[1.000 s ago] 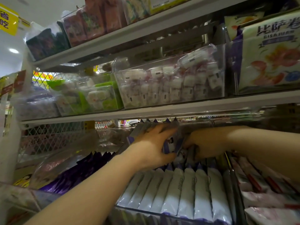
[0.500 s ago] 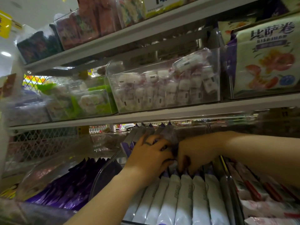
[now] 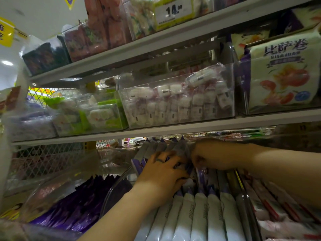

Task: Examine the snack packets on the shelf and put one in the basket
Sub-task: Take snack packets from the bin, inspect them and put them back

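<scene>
In the bin, packets lengthwise front-to-back; left hand and right hand curled around rear ones.

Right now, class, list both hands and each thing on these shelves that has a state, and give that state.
Left hand, grips upright packet tops.
Right hand, pinches a packet top beside it.
White packets, packed in rows, back ones handled.
Purple packets, stacked leaning, untouched.
Clear bin, full of small white packs.
Price tag, upright, reads 14.98.
</scene>
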Demonstrator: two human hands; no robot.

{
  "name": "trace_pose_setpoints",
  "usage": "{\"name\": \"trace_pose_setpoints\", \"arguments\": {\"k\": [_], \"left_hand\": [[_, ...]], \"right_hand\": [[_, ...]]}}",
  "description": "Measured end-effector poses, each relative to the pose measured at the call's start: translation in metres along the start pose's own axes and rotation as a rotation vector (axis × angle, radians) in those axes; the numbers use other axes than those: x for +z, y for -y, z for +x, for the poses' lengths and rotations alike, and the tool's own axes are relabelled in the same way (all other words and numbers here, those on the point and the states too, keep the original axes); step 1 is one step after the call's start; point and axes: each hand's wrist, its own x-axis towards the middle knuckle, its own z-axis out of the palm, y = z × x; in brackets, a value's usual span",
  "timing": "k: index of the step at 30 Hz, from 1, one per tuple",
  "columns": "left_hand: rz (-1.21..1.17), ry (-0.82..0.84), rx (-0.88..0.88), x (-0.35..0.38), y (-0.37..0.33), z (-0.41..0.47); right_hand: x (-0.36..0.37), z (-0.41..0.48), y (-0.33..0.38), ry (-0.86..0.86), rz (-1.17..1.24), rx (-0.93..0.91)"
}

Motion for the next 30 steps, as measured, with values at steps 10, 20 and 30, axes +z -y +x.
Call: {"name": "trace_pose_setpoints", "arguments": {"k": [10, 20, 30], "left_hand": [[-0.008, 0.312, -0.055, -0.024, -0.014, -0.002], [-0.501, 0.083, -0.253, -0.080, -0.047, -0.048], [-1.187, -0.338, -0.596, -0.131, -0.076, -0.105]], "right_hand": [[-0.001, -0.048, 0.012, -0.357, 0.384, 0.330], [-0.021, -0.116, 0.068, -0.683, 0.662, 0.314], [-0.023, -0.138, 0.142, -0.830, 0.821, 0.154]]}}
